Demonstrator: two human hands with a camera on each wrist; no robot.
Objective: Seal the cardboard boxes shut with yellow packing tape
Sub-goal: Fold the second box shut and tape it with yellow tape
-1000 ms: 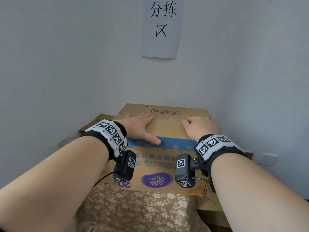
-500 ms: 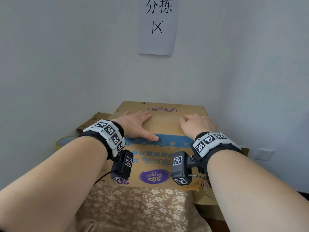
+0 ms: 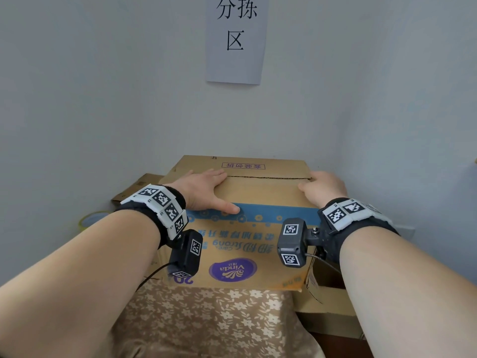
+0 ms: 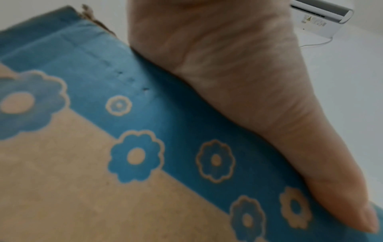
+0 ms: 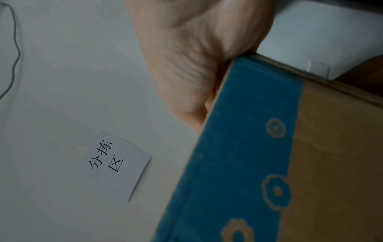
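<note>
A brown cardboard box with a blue flowered band and a purple Vinda logo stands on a floral cloth. Its top flaps lie down, with a dark seam between them. My left hand lies flat on the near flap at the left, and its thumb runs along the box's front top edge. My right hand rests on the top at the seam's right end, by the right corner. In the right wrist view the palm sits over the box's edge and the fingers are hidden. A yellow tape roll lies left of the box.
The box sits in a wall corner, with walls close behind and to the right. A paper sign hangs above it. Flattened cardboard lies behind on the left, and another carton stands low on the right. The floral cloth covers the near surface.
My right hand has slid right along the box top to its right corner, uncovering the seam. The left hand stays flat in nearly the same place.
</note>
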